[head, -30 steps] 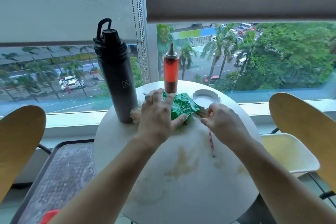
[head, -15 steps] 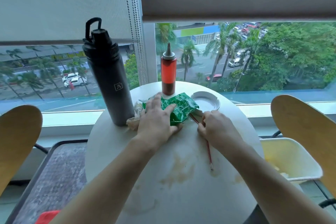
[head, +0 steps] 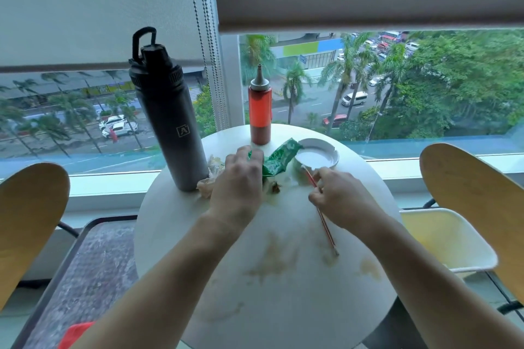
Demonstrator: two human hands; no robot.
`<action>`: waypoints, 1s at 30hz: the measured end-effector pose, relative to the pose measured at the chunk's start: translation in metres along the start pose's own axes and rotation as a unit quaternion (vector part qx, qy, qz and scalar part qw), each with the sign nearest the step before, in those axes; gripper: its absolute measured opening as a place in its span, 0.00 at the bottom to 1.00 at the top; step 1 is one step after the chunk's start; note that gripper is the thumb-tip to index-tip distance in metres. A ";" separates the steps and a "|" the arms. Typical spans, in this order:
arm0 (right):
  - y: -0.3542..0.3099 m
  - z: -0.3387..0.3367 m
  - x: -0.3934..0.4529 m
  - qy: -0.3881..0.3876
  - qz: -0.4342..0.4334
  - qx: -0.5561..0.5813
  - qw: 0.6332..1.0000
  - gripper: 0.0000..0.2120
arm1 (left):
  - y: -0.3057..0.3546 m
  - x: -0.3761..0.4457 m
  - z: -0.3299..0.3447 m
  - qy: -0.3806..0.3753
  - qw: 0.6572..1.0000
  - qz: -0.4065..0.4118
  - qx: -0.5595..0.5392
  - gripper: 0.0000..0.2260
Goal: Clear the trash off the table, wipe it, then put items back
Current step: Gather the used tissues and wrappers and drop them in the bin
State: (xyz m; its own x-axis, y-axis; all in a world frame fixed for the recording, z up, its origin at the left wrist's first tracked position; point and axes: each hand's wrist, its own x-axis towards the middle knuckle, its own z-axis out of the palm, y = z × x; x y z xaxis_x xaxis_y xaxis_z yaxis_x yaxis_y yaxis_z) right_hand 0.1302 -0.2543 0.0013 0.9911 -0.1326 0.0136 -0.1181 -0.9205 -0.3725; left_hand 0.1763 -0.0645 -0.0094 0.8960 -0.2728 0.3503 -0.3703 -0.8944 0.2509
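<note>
Round white table [head: 198, 235], stained brown, seen from above. Left hand [head: 238, 181] gripping a crumpled green wrapper [head: 279, 160] near the far edge, fingertips hidden in its folds. Right hand [head: 340, 197] pinching a thin red stick [head: 326, 224], middle part covered. Crumpled tissue [head: 205, 185] half hidden behind the left hand, beside a dark bottle [head: 167, 122]. Small brown scrap [head: 275, 187] unclear.

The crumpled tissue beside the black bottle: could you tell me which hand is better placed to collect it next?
Probably the left hand: it lies right beside the crumpled tissue, holding the green wrapper. The right hand pinches the red straw farther away.
</note>
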 end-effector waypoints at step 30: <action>-0.022 -0.003 -0.047 -0.054 0.066 -0.082 0.993 0.07 | -0.008 -0.057 -0.044 0.093 0.992 0.016 -0.085 0.10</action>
State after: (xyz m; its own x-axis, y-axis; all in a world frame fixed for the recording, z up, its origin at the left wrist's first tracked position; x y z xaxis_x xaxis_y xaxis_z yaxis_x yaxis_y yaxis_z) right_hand 0.0862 -0.2291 0.0119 0.9663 -0.2234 -0.1279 -0.2464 -0.9467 -0.2075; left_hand 0.1174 -0.0259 0.0084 0.8280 -0.2165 0.5173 -0.4490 -0.8086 0.3802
